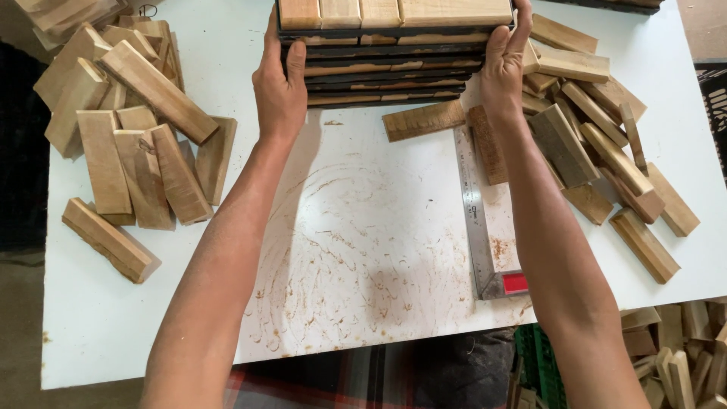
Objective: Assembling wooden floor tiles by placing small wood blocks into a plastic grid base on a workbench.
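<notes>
Your left hand [279,87] and right hand [503,64] clamp sides of stacked black-framed wooden slat tiles [394,53] on white desk [363,250]: squaring stack. Next likely: keep edges flush, grip even.

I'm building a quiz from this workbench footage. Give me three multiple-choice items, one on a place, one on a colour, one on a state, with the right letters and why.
1. Where does the metal ruler lie on the white table?
A. under the left pile of blocks
B. right of the middle, running toward the near edge
C. on top of the stack

2. What colour is the block at the ruler's near end?
A. red
B. blue
C. yellow

3. How do the hands meet the stack of slatted tiles?
A. both lie flat on the table
B. only one touches it
C. one grips each side

Answers: 1 B, it lies beside the right forearm. 2 A, the end piece is plainly red. 3 C, the left hand and right hand clasp opposite sides.
</notes>
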